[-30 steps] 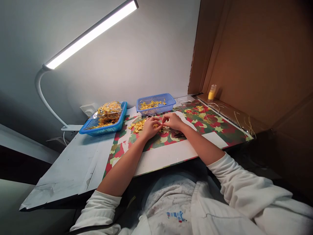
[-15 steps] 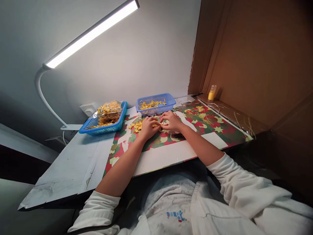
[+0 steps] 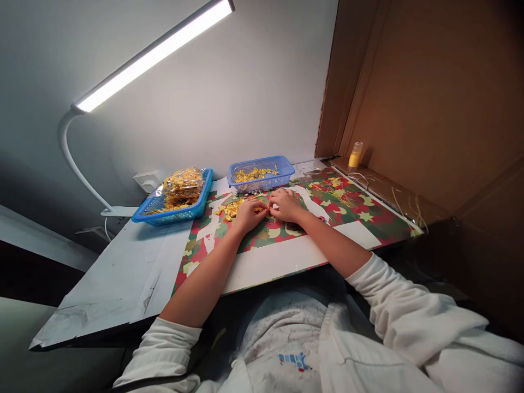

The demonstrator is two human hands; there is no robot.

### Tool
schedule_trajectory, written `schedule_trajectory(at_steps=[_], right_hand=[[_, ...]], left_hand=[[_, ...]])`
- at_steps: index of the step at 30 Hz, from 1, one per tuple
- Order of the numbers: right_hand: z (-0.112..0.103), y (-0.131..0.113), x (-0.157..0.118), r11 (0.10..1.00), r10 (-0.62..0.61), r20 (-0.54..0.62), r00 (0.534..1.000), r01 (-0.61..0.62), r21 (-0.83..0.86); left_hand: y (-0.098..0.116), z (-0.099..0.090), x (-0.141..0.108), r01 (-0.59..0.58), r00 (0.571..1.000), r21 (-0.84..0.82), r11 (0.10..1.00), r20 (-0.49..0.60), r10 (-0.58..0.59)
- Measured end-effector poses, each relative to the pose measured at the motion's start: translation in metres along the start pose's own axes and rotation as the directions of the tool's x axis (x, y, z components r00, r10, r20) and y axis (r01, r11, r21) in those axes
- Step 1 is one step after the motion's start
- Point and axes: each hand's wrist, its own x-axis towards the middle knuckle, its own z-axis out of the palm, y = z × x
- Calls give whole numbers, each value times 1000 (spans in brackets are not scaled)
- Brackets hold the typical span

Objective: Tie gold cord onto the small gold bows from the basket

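Observation:
My left hand (image 3: 249, 215) and my right hand (image 3: 285, 206) meet over the middle of the patterned sheet, fingertips nearly touching. Both are closed in a pinch; whatever lies between the fingers is too small to make out. A bit of gold shows by the left fingertips. Just left of that hand lies a pile of small gold ribbon bows (image 3: 227, 210). Some small silvery round pieces (image 3: 254, 192) sit behind the hands. Under my right wrist is a dark object, mostly hidden.
A blue basket (image 3: 167, 219) with gold pieces and a clear bag stands left. Another blue basket (image 3: 262, 184) with gold bows is at the back. Gold threads (image 3: 341, 194) lie right, near a small yellow-filled bottle (image 3: 355, 155). A lit lamp (image 3: 155, 57) hangs above.
My right hand has shifted slightly downward and its fingers have drawn in closer to the left fingertips. The left hand has barely moved.

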Motion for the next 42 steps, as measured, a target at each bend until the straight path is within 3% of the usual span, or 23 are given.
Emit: schedule_trajectory(at_steps=[5,12,28,34,38,42], right_hand=[[1,0,0,1000,9,7,1000,-10,29],[2,1,2,999,-41,62,997,43,-27],[18,17,12,958,26,-76,997,-4,288],[19,20,15,904,107,-66,992,-70,423],[16,20,13,909,174,-24,984,-151,389],[7,13,8,947,228,-90,969,-200,250]], left_hand=[[0,0,-1,47,999,25,999,-2,-47],[0,1,0,25,1000,39,999,0,-25],[-1,0,-1,78,997,62,995,-9,-78],[-2,0,-1,78,997,63,995,-11,-78],[-2,1,-1,85,996,59,995,-5,-85],[-2,1,-1,83,997,62,995,-16,-82]])
